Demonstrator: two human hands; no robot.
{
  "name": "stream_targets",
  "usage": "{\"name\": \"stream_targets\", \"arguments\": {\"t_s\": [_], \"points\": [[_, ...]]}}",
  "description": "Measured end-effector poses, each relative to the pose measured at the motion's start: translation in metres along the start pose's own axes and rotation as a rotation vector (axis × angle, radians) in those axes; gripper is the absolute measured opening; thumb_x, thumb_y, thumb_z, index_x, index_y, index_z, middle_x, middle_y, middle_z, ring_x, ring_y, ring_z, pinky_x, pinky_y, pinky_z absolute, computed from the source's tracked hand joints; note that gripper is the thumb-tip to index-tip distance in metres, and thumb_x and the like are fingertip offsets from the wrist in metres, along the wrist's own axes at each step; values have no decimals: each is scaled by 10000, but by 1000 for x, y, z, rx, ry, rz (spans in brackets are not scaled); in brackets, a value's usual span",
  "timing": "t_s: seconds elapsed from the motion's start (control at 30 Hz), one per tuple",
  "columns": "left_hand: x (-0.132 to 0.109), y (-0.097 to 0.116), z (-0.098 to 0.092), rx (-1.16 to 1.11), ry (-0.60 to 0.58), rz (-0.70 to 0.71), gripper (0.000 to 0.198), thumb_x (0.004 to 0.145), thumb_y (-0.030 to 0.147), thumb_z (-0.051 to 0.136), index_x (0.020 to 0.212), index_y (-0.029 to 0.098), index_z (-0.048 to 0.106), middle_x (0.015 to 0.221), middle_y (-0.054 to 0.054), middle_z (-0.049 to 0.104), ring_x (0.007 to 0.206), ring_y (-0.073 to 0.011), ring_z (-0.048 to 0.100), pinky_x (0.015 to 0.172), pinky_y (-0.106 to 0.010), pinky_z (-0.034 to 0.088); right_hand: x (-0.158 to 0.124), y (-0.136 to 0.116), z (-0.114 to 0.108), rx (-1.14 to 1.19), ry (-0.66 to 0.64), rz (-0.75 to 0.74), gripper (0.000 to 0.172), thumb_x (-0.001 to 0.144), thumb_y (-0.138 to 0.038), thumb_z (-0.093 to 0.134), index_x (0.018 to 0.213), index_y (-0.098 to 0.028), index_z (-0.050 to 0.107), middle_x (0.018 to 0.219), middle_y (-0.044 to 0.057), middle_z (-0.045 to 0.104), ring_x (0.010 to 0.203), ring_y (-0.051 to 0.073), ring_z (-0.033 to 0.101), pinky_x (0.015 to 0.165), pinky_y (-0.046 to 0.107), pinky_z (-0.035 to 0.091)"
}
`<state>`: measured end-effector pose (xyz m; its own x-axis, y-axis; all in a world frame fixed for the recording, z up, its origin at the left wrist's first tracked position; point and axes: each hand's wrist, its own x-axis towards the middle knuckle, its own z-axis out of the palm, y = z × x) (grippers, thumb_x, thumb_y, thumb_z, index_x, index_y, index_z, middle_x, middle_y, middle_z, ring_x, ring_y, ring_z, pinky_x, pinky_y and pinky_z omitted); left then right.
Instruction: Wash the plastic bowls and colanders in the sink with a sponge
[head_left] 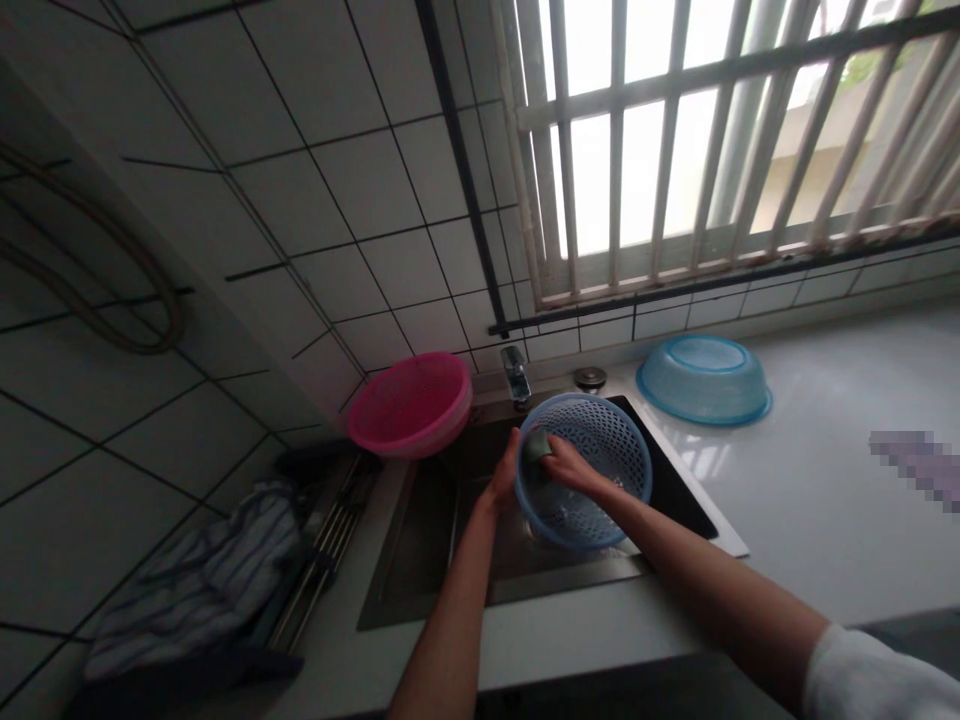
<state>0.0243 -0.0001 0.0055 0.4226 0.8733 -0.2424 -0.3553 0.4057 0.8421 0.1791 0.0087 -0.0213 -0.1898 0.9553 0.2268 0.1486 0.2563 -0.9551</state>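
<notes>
At ten o'clock, a bright-pink plastic basket (424, 440) is perching by the corner of the steel sink (559, 580). The left hand (505, 475) is bracing the nine-o'clock side of a round, pale-blue, perforated plastic basket (619, 445) over the sink; fingers hidden, so its grip I can't tell. Inside, towards ten, the right hand (566, 465) is clutching a grey-green pad (535, 447). Weak bracing could be inviting a spin under that pressure!

A basket (615, 450) was over the sink (416, 540), before the faucet (516, 375), the left hand (505, 472) at its left side, the right hand (568, 466) inside it; the left basin (412, 405) stood at the sink's far left corner, the right basin (705, 382) lay upturned on the surface (825, 400)
</notes>
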Motion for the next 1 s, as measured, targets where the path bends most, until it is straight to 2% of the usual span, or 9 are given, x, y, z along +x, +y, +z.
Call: {"name": "stream_targets", "arguments": {"t_s": [0.1,0.17,0.37,0.47,0.53,0.73,0.8,0.87,1.0], "points": [[-2,0,7,-26,-96,-6,677,1011,650,482,1491,185,590,1376,-121,711,1408,-331,564,1248,-503,354,8,-2,-13,-124,332,-29,149,747,-171,507,842,-206,616,887,75,690,814,201,584,797,295,475],[-3,0,9,-43,-129,12,677,1015,639,480,1507,183,572,1394,-122,699,1433,-337,535,1266,-516,318,10,-1,-17,-140,336,-48,156,762,-175,507,856,-205,628,905,82,699,830,210,591,821,307,477],[-3,4,8,-7,-24,72,659,1016,624,501,1465,154,613,1369,-119,715,1405,-329,565,1262,-472,335,1,9,0,-40,-279,-29,97,714,-180,588,756,-199,674,769,32,703,685,176,577,685,270,483],[-1,4,5,-25,-5,113,641,1044,604,444,1450,142,622,1353,-125,723,1375,-316,594,1254,-456,345,-2,11,5,-10,-413,28,95,702,-184,588,741,-188,675,750,26,692,644,156,559,629,253,459],[0,3,4,-45,-8,71,645,1047,599,439,1464,138,611,1339,-136,728,1348,-316,617,1240,-453,363,0,8,5,27,-325,35,106,712,-203,572,759,-186,665,772,30,688,662,156,557,633,252,455],[-1,-1,7,-108,-156,-24,622,1063,549,433,1492,127,589,1290,-143,751,1328,-321,632,1225,-459,373,15,-3,-13,173,251,53,183,776,-364,523,801,-201,603,769,33,622,702,178,522,627,266,450],[-1,-1,8,-104,-171,-10,604,1072,538,413,1489,140,594,1262,-132,764,1301,-312,650,1205,-451,395,17,-4,-17,212,306,74,208,778,-400,527,801,-204,595,751,27,598,682,177,507,608,270,442],[0,-2,5,-76,-133,-17,601,1074,540,403,1465,136,614,1187,-130,790,1210,-302,700,1143,-431,457,15,-5,-15,223,223,75,195,758,-385,550,805,-205,607,752,25,601,669,171,502,602,269,435],[3,-4,-11,-15,-39,-27,636,1038,606,462,1365,105,680,878,-113,808,798,-252,758,862,-356,577,1,-4,4,199,-209,75,148,709,-308,582,778,-192,644,721,18,618,649,158,513,595,258,419]]}}
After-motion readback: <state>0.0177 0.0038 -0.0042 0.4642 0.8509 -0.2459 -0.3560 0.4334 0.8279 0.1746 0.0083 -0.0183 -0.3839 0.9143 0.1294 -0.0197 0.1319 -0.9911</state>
